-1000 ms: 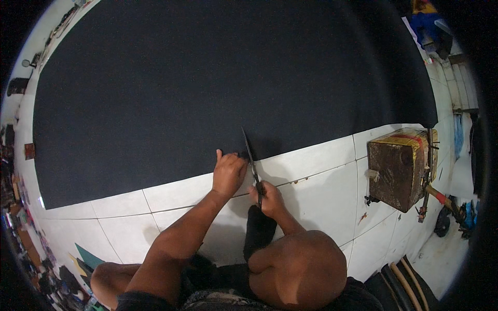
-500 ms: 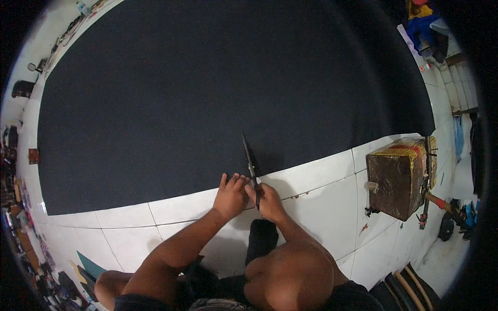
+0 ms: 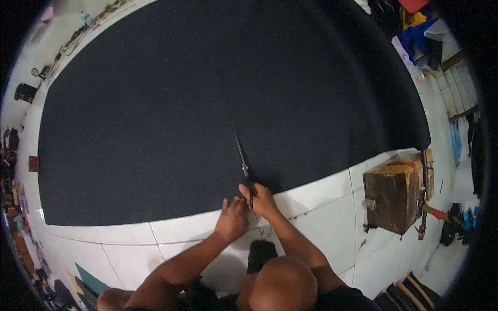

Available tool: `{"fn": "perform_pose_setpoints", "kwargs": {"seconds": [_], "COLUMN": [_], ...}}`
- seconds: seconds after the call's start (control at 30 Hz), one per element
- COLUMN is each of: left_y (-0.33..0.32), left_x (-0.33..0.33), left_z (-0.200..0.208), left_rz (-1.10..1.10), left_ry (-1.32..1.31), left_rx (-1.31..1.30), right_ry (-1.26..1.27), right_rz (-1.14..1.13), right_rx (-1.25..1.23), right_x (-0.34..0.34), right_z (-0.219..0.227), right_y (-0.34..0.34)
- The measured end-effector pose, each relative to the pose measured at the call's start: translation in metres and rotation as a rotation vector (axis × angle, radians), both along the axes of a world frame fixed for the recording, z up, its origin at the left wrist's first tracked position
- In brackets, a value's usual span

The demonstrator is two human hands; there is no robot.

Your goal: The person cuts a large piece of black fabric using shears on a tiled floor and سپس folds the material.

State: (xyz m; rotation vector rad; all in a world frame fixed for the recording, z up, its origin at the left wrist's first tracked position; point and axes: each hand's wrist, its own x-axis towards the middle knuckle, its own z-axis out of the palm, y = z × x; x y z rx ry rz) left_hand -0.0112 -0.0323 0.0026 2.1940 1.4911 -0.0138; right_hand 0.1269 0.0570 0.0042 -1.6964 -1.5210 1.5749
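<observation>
While the right hand (image 3: 261,200) wraps closed around the dark handles of the long-bladed scissors (image 3: 240,151), the blades point away from the person over the broad black fabric sheet (image 3: 207,103), which is laid across the white tiled floor (image 3: 316,223). Compared with 1 second ago, the scissors lie farther in over the sheet: back then the right hand was over bare tile short of the near edge, and now it sits at that edge, with the blades wholly above the black surface. That suggests the tool has advanced inward, though the camera view has shifted too. The left hand (image 3: 232,218) lies palm down at the near edge, its fingers bent just beside the handles; whether they pinch the fabric, press it flat or only rest there, I cannot tell. Also unclear is whether any fabric lies between the 2 blades, since dark metal merges with dark cloth and no slit can be made out; the blades look nearly together. The sheet's far side runs out of view at the top, and its right end meets the brown box (image 3: 386,205), where the contact is hard to read. The bare knee (image 3: 285,285) hides part of the floor, and clutter (image 3: 18,207) along the left rim is too bent and small to identify.
</observation>
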Motion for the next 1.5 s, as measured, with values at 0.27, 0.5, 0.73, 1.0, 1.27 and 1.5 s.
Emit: {"fn": "perform_pose_setpoints", "kwargs": {"seconds": [0.27,0.5,0.73,1.0,1.27,1.5], "left_y": [0.003,0.004,0.012,0.017,0.008,0.011], "left_x": [0.000,0.000,0.000,-0.003,-0.003,-0.007], "left_z": [-0.004,0.001,0.010,0.016,0.003,0.011], "left_rz": [-0.061,-0.040,0.013,0.004,0.015,0.047], "left_ry": [0.076,0.034,-0.056,-0.079,-0.081,-0.189], "left_rx": [0.046,0.058,-0.059,-0.234,-0.178,-0.120], "right_ry": [-0.001,0.046,0.024,0.084,0.052,0.141], "right_rz": [-0.037,-0.060,-0.032,-0.104,-0.043,-0.074], "right_rx": [-0.118,-0.044,-0.007,-0.030,-0.057,-0.002], "right_x": [-0.018,-0.030,-0.039,-0.070,-0.086,-0.104], "right_z": [0.016,-0.004,-0.012,-0.010,-0.003,-0.005], "right_y": [0.061,0.078,0.117,0.184,0.241,0.285]}}
